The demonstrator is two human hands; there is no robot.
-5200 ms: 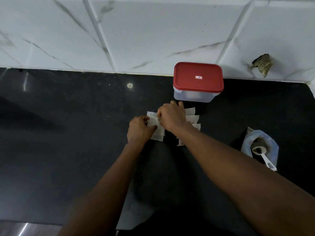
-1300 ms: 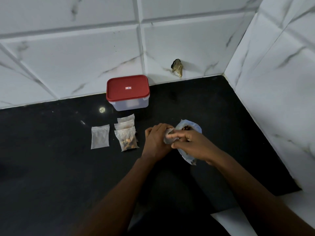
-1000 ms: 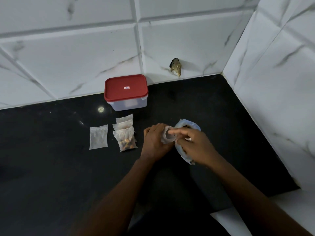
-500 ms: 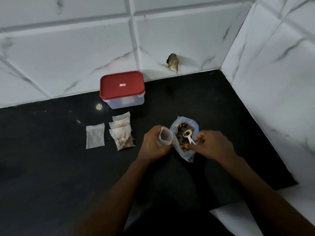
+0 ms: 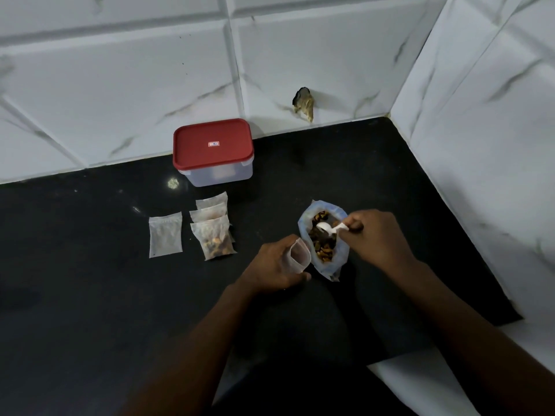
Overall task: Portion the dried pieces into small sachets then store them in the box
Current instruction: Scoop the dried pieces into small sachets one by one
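- Nearest the viewer, around the middle of the black counter [image 5: 90, 295], the left hand [image 5: 277, 267] is curled round an empty sachet [image 5: 300, 255] and holds its mouth open.
- Just right of it, the right hand [image 5: 377, 235] pinches the handle of a small white scoop [image 5: 326, 228]. The scoop's bowl sits among the dried pieces [image 5: 324, 249] inside an open bag [image 5: 330, 267] that touches the sachet.
- The step in hand appears to be scooping a portion. The next move calls for lifting a scoopful across to the sachet's mouth and tipping it in without spilling.
- The dried pieces look like small, loose, irregular brown and orange chunks.
- Farther left, three filled sachets [image 5: 214, 240] overlap in a line, with a flat sachet [image 5: 165, 237] beside them.
- At the counter's back edge, the box [image 5: 213, 151] stands against the tiled wall with its red lid still on.
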